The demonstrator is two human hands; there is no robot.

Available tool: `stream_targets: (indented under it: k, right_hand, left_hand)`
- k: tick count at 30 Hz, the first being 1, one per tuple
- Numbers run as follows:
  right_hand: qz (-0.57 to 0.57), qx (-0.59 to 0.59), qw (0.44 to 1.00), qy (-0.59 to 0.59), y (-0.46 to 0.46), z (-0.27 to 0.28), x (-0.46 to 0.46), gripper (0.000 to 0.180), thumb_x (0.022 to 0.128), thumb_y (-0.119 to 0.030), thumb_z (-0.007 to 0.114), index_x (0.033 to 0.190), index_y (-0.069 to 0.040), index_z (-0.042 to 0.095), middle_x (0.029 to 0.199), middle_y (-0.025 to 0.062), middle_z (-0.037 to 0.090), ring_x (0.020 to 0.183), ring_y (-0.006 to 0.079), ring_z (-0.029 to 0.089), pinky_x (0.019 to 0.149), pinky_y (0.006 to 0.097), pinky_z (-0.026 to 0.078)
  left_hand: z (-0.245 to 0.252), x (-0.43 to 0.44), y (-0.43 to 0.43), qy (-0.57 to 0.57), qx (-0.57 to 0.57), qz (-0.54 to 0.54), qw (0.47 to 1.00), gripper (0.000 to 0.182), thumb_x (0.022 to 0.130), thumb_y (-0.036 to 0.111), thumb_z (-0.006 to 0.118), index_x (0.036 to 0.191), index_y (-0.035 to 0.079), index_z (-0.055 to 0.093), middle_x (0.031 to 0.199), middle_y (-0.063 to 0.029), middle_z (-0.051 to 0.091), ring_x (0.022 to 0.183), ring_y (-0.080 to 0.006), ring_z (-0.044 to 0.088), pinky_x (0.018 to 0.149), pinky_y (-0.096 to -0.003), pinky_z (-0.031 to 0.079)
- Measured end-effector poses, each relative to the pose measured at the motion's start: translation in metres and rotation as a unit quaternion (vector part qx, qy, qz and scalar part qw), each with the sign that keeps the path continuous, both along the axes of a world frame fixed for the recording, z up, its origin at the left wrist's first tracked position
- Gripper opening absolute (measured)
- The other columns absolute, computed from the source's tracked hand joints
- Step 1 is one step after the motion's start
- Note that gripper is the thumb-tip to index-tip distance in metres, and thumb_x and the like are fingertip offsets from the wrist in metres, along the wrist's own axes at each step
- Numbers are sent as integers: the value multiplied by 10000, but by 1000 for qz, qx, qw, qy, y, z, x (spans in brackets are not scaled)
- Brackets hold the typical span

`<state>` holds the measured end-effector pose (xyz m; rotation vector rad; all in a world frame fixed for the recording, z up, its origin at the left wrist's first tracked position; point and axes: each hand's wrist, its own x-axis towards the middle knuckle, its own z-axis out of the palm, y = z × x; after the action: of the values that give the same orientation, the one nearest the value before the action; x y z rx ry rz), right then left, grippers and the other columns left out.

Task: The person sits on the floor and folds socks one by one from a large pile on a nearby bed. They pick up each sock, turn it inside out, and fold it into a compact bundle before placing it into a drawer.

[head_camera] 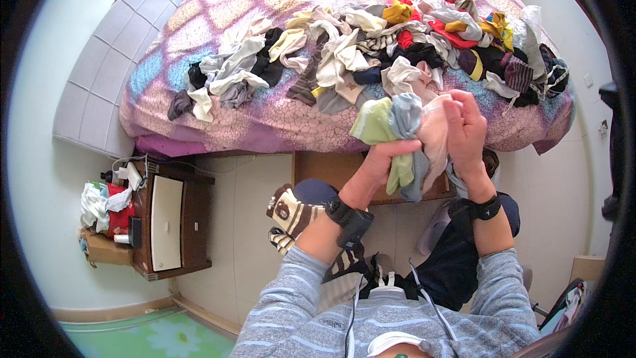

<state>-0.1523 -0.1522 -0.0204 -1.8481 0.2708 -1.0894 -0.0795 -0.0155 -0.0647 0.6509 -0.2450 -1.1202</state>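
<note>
My left hand (380, 161) grips a green sock (373, 122) and a light blue sock (406, 117) in a bunch, just in front of the bed's edge. Close on its right, my right hand (464, 132) has its fingers closed on a pale pink sock (435, 134), which hangs down beside the blue one. Beyond my hands, a wide heap of loose socks lies across the bed, with white socks (340, 59), a grey sock (237, 94), a red sock (452, 35) and a dark striped sock (517, 73) among them.
The bed has a patterned purple cover (223, 132) and a padded grey headboard (104, 69) at the left. A nightstand (166, 223) holding bags and small items stands at the lower left. Brown-and-cream striped socks (298, 211) lie by my left knee. An open wooden drawer (323, 166) sits under the bed's edge.
</note>
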Motion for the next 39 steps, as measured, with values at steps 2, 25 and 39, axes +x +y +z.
stream_targets:
  k: [2,25,39]
  right_hand:
    - [-26,54,997,-46,0,2,-1,133,858,-131,623,925,-29,570,613,-52,526,544,13,430,469,185,353]
    - [108,232,966,25,13,-2,0,167,918,-168,538,850,-26,594,749,-69,518,673,7,429,581,156,342]
    - [-23,-11,999,45,5,-2,-4,141,829,-126,666,868,-10,596,748,16,611,666,68,531,597,223,445]
  left_hand:
    - [2,0,2,10,-25,8,1000,376,764,49,641,1126,43,539,1018,-54,606,904,-173,610,807,-315,509]
    - [-3,-3,3,-192,7,27,981,446,704,-1,708,1122,42,559,1025,-25,609,906,-160,598,833,-297,485]
    - [0,-3,-1,-194,-27,42,980,446,716,21,726,1124,51,548,1022,-5,584,916,-100,541,796,-258,458]
